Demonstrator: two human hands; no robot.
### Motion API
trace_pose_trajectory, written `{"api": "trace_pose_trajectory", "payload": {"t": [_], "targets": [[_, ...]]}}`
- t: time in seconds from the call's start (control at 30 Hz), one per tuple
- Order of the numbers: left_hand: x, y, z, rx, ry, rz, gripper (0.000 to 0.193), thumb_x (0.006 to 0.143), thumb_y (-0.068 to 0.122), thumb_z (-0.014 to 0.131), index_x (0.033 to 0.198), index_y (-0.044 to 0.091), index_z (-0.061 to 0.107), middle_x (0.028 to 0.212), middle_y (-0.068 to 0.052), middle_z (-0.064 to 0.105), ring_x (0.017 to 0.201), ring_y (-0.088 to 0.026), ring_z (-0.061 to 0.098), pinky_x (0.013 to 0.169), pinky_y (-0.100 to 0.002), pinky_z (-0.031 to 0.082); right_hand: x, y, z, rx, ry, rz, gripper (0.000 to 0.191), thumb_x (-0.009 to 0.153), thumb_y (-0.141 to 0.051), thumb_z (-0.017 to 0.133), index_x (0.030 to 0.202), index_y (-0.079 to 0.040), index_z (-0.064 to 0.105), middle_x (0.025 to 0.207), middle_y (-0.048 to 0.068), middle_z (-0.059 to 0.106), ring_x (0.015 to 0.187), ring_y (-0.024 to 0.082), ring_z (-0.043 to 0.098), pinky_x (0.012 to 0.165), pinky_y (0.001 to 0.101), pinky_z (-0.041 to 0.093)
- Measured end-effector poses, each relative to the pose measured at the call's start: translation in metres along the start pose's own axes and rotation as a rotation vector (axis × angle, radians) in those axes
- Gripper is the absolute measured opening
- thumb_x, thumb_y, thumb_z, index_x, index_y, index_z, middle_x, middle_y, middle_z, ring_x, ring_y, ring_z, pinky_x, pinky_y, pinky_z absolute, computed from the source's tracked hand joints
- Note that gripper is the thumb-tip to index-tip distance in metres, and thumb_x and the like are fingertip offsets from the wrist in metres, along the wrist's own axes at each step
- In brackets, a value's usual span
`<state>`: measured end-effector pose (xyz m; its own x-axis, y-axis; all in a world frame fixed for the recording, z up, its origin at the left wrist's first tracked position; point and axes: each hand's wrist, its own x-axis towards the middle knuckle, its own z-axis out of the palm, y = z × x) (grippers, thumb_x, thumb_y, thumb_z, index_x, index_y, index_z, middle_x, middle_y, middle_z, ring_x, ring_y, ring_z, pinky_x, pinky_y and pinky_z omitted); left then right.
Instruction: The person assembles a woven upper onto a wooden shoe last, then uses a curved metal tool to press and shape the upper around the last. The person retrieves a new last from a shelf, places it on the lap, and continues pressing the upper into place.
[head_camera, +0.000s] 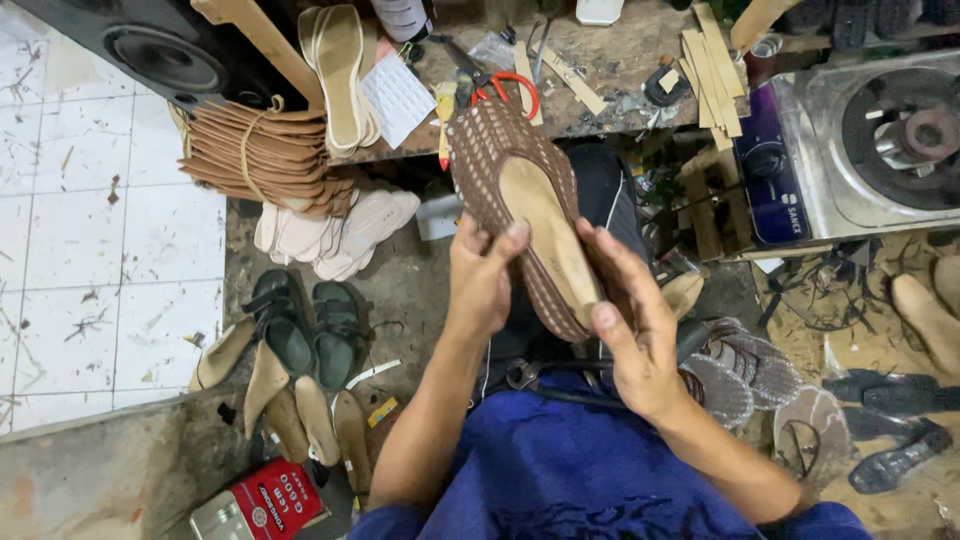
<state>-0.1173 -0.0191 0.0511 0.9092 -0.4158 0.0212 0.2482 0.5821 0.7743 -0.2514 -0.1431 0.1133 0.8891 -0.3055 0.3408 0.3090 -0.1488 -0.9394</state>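
Note:
I hold a brown woven shoe upper with a tan insole (520, 190) sole-up in front of me, over my lap in blue cloth (580, 470). My left hand (482, 275) grips its left edge, thumb pressed on the insole. My right hand (630, 320) wraps the heel end from the right, thumb on the rim. The toe points away, toward the workbench (610, 70).
On the bench lie red-handled scissors (510, 88), wooden strips (712, 65) and stacked insoles (340, 75). A bundle of tan soles (255, 150) hangs at left. Green sandals (310, 325), wooden lasts (300, 410) and a red tin (265, 500) lie on the floor. A gas stove (870, 140) stands at right.

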Motion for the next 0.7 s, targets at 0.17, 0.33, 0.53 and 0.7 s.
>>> {"api": "trace_pose_trajectory", "payload": {"t": [0.17, 0.33, 0.53, 0.7], "targets": [[0.016, 0.003, -0.036, -0.332, 0.031, -0.309, 0.055, 0.102, 0.038, 0.065, 0.144, 0.004, 0.054, 0.134, -0.011, 0.066, 0.119, -0.025, 0.067, 0.103, -0.044, 0.055, 0.006, 0.012, 0.010, 0.251, 0.095, 0.065, 0.041, 0.113, -0.017, 0.051, 0.150, 0.002, 0.050, 0.155, 0.021, 0.055, 0.148, 0.028, 0.052, 0.128, 0.0434, 0.040], [0.022, 0.001, -0.040, -0.355, 0.049, -0.387, 0.058, 0.100, 0.045, 0.064, 0.143, 0.007, 0.056, 0.135, -0.011, 0.066, 0.123, -0.027, 0.064, 0.107, -0.047, 0.050, -0.001, 0.036, 0.008, 0.173, 0.074, 0.121, 0.033, 0.112, -0.012, 0.053, 0.140, 0.004, 0.057, 0.143, 0.020, 0.063, 0.135, 0.027, 0.061, 0.122, 0.0415, 0.045], [0.027, -0.010, -0.042, -0.290, 0.198, -0.460, 0.059, 0.093, 0.045, 0.068, 0.140, 0.012, 0.057, 0.134, -0.008, 0.065, 0.125, -0.026, 0.061, 0.106, -0.046, 0.049, -0.003, 0.039, 0.006, 0.035, 0.055, 0.168, 0.030, 0.108, -0.010, 0.057, 0.134, 0.005, 0.061, 0.140, 0.018, 0.065, 0.132, 0.025, 0.061, 0.118, 0.0375, 0.045], [0.026, -0.021, -0.045, -0.348, 0.210, -0.412, 0.058, 0.093, 0.040, 0.072, 0.141, 0.009, 0.058, 0.134, -0.008, 0.066, 0.124, -0.025, 0.061, 0.107, -0.044, 0.049, 0.000, 0.017, 0.016, -0.294, 0.087, -0.094, 0.029, 0.103, -0.010, 0.066, 0.129, 0.002, 0.064, 0.137, 0.018, 0.066, 0.131, 0.025, 0.064, 0.117, 0.0348, 0.049]]}}
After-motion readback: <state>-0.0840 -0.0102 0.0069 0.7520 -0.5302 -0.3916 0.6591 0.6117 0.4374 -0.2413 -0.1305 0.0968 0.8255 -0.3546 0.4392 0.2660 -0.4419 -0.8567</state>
